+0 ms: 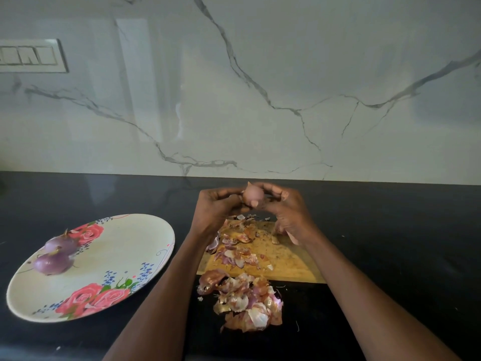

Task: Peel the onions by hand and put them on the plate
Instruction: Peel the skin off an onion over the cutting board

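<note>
Both hands hold one pale pink onion (pixel 253 194) in the air above the far end of a wooden cutting board (pixel 286 259). My left hand (pixel 217 207) grips it from the left, and my right hand (pixel 286 207) curls round it from the right, thumb on its front. A strip of peel hangs below my right palm. To the left lies a cream plate (pixel 125 246) with rose patterns; two purple peeled onions (pixel 56 254) rest on its left side.
Onion skins (pixel 244 298) lie scattered over the board and heaped on the black countertop (pixel 390 230) just in front of it. A marble-patterned wall rises behind the counter, with a switch panel (pixel 30 56) at upper left.
</note>
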The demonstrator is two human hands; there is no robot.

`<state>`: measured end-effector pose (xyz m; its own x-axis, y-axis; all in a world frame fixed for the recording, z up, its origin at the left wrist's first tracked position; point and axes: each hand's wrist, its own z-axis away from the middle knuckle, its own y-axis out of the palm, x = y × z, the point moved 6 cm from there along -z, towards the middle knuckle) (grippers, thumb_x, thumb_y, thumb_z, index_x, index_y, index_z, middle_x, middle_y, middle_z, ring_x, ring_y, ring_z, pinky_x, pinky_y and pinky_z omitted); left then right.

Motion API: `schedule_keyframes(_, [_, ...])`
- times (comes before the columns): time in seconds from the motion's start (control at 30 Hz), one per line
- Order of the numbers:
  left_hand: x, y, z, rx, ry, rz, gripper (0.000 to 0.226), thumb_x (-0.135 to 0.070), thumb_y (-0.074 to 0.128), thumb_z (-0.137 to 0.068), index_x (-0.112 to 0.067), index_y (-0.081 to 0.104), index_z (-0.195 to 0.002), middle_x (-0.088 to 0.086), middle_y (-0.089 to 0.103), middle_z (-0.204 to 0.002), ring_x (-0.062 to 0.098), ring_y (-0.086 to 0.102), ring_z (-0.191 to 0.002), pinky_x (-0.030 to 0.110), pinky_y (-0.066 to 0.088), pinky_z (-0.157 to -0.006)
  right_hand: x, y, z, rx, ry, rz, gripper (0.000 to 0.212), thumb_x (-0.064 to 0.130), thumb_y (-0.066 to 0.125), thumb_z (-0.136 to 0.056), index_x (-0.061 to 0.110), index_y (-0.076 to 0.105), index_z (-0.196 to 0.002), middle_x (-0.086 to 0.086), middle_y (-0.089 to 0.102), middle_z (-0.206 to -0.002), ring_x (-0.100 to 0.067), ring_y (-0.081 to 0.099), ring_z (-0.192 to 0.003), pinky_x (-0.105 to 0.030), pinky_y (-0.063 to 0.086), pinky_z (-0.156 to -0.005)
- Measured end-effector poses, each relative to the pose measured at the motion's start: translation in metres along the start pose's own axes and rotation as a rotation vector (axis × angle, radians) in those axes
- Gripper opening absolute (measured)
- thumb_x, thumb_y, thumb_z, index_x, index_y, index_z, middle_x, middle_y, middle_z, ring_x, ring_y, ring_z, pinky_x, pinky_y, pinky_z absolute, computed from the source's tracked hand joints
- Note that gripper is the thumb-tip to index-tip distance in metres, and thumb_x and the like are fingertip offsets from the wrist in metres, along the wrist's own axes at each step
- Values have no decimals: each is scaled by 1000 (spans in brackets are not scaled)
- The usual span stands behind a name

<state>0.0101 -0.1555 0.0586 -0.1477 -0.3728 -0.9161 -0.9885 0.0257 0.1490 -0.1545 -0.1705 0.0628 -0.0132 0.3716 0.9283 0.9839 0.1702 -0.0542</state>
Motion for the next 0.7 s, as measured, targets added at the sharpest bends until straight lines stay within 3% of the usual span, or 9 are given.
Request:
schedule_keyframes(0.23, [0, -1, 1, 17, -4, -6, 16, -2, 67, -91, 4, 74, -104, 23, 76, -91, 29, 74, -76, 32, 63, -75, -1, -1, 2, 12, 11, -22, 38, 4, 82, -77, 21, 75, -111, 1, 78, -106, -15, 70, -106, -28, 57, -90])
schedule_keyframes(0.53, [2, -2, 2, 32, -27, 1, 18, -1, 67, -89, 7, 73, -104, 26, 75, -92, 35, 73, -78, 37, 63, -78, -1, -1, 3, 29, 53, -40, 36, 3, 82, -77, 22, 76, -107, -1, 78, -105, -16, 70, -105, -23, 56, -83])
schedule_keyframes(0.7, [0, -4, 3, -44, -8, -5, 19, 11, 57, -92, 3, 74, -96, 23, 75, -83, 26, 74, -66, 31, 63, -70, -4, 3, 2, 53, 67, -92, 36, 1, 80, -78, 19, 76, -108, -1, 78, -107, -17, 69, -110, -29, 56, -93])
